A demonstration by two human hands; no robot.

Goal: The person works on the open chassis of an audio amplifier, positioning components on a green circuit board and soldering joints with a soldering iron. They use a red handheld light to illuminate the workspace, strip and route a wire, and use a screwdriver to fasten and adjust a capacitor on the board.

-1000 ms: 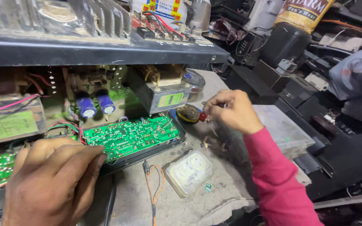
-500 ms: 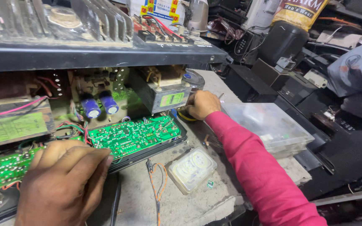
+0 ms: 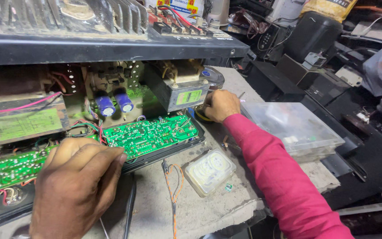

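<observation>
An opened amplifier chassis (image 3: 111, 48) stands tipped up on the bench, its insides showing. My left hand (image 3: 74, 183) rests flat on the green circuit board (image 3: 151, 132) at its lower front edge. My right hand (image 3: 219, 105), in a pink sleeve, is curled shut beside the grey transformer (image 3: 177, 90), over a small round tin (image 3: 202, 116) that it mostly hides. Two blue capacitors (image 3: 113, 104) stand behind the board. What the fingers grip is not visible.
A clear plastic box (image 3: 295, 128) with small parts sits right of my forearm. A small clear lidded case (image 3: 208, 170) and orange wires (image 3: 173, 190) lie on the concrete bench (image 3: 226, 203). Black equipment fills the right side; the bench edge runs close below.
My right hand dropped from a raised position down and left to the spot beside the transformer. The left hand stayed on the board.
</observation>
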